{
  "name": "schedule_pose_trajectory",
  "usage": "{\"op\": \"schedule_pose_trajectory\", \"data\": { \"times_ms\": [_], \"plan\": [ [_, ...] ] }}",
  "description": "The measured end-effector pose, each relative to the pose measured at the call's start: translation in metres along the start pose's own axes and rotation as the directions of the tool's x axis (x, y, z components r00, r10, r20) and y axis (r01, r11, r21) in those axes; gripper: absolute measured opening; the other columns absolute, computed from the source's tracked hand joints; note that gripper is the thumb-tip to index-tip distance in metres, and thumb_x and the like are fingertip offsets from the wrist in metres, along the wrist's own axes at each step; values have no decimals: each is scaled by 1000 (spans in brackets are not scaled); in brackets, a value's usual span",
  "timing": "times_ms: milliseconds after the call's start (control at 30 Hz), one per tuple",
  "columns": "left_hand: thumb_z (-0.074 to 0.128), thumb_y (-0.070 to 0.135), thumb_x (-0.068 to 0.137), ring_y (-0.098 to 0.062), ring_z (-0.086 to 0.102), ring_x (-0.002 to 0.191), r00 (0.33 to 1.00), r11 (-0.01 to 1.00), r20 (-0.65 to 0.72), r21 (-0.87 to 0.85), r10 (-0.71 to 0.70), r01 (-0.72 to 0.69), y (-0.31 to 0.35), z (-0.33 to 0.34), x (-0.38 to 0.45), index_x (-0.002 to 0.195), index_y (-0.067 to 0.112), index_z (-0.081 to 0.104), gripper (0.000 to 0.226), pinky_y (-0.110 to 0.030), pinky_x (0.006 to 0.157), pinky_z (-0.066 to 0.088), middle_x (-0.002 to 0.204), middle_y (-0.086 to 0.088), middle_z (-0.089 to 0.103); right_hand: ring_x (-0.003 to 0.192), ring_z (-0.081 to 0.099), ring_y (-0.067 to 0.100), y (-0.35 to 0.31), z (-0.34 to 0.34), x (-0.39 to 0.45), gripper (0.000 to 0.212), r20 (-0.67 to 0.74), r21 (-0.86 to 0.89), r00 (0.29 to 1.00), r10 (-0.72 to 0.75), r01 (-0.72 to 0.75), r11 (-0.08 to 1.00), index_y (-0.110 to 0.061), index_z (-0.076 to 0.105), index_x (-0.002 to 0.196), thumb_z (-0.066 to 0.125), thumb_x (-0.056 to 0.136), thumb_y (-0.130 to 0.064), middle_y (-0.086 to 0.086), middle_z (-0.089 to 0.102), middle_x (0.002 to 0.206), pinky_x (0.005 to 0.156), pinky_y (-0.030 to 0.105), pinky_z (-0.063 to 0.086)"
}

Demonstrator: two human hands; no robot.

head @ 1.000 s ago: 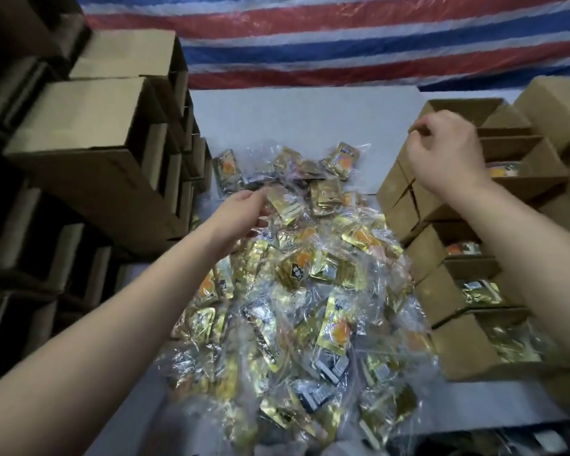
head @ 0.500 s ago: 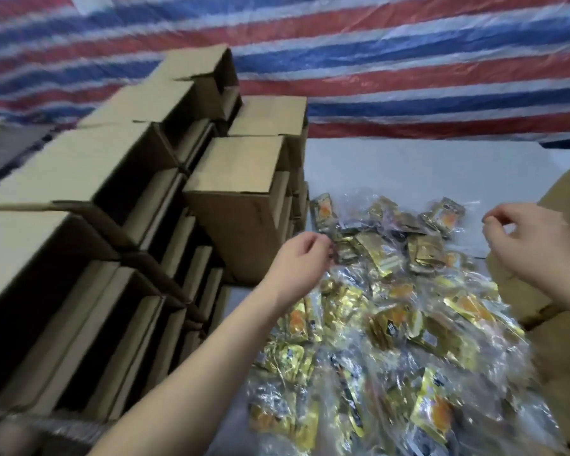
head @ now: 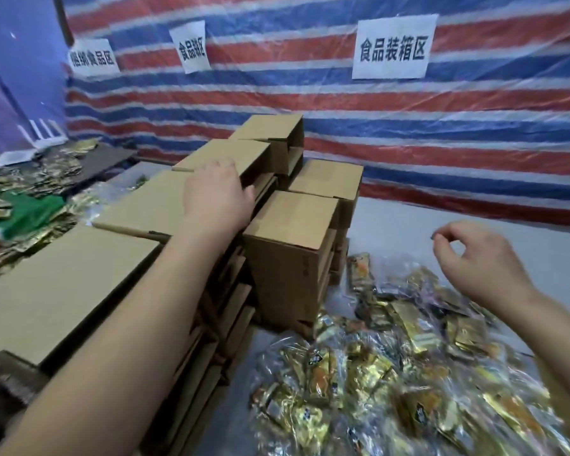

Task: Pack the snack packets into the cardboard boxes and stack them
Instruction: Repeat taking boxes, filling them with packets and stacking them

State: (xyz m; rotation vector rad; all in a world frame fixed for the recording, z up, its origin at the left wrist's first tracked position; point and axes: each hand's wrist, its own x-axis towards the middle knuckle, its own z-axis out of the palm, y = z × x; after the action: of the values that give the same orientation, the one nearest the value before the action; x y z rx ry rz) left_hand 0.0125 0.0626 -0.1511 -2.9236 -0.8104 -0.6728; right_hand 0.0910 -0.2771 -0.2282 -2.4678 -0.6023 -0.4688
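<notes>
Two hands above grey bench: left hand (head: pixel 218 195) laid flat, fingers wide, on stacked brown cardboard boxes (head: pixel 287 255) at ten o'clock; right hand (head: pixel 474 258) loosely curled, holding nothing. Gold foil snack packets (head: pixel 392 373) heaped at five o'clock. Best lifting one top box, steadying neighbours.

Two hands (head: pixel 369 232), three paper signs (head: pixel 395 47).

Plain brown cardboard boxes (head: pixel 287 255) stand stacked in stepped rows at my left, open sides facing right, the nearest stack upright beside the snacks. The snack packets (head: pixel 392 373), gold foil with orange patches in clear wrap, lie heaped loosely to the right of the boxes, touching their base.
</notes>
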Motion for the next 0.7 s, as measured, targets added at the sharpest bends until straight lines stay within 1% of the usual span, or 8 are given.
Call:
{"op": "schedule_pose_trajectory", "data": {
  "times_ms": [67,167,300,367,467,533,600,700],
  "plan": [
    [57,47,93,-34,51,122,994,997,108,79,-19,10,-8,5,20,133,8,47,57,-46,97,46,131,-16,54,86,54,17,-5,3,3,13,9,9,1000,-30,30,1000,-6,71,92,59,93,-9,-1,62,88,79,26,34],
    [61,52,89,-34,48,126,974,985,224,155,37,-73,-6,13,43,138,13,45,65,-47,102,43,136,-15,51,87,57,18,-8,8,6,14,40,19,998,-41,40,999,-7,71,93,57,93,-11,3,68,91,80,28,37],
    [60,56,87,-32,43,132,939,954,259,137,225,-266,22,39,49,142,20,41,69,-49,109,36,143,-11,46,90,61,23,-20,12,17,15,53,32,997,-62,61,998,-6,70,94,57,94,-12,7,70,93,80,32,43],
    [55,57,89,-32,41,134,934,946,248,133,257,-295,32,52,51,144,20,40,68,-49,110,34,144,-11,45,92,61,24,-28,14,24,16,69,29,994,-79,77,997,-7,70,96,55,94,-14,7,70,96,82,34,46],
    [52,56,91,-34,42,133,942,939,224,180,251,-293,36,60,64,141,20,42,63,-50,108,35,143,-13,46,93,58,20,-39,14,37,18,69,26,992,-105,104,994,-9,69,100,53,95,-18,4,67,100,81,32,45],
    [52,50,92,-36,46,128,954,949,206,184,218,-257,34,60,76,138,19,43,56,-50,105,38,138,-15,49,94,58,19,-44,14,44,20,66,31,993,-103,101,994,-11,68,104,52,96,-20,2,65,101,82,32,45],
    [55,41,92,-36,50,122,967,966,200,169,160,-195,30,62,87,136,16,44,52,-49,100,41,133,-16,52,94,57,18,-49,14,48,20,69,38,992,-105,103,994,-11,67,105,51,97,-21,1,64,102,82,33,46],
    [58,35,90,-36,53,119,965,971,257,215,49,-107,25,69,98,136,9,44,54,-48,98,44,131,-18,54,93,57,19,-54,16,52,19,75,39,990,-119,116,992,-12,66,103,51,97,-22,1,63,99,82,34,48]
  ]
}}
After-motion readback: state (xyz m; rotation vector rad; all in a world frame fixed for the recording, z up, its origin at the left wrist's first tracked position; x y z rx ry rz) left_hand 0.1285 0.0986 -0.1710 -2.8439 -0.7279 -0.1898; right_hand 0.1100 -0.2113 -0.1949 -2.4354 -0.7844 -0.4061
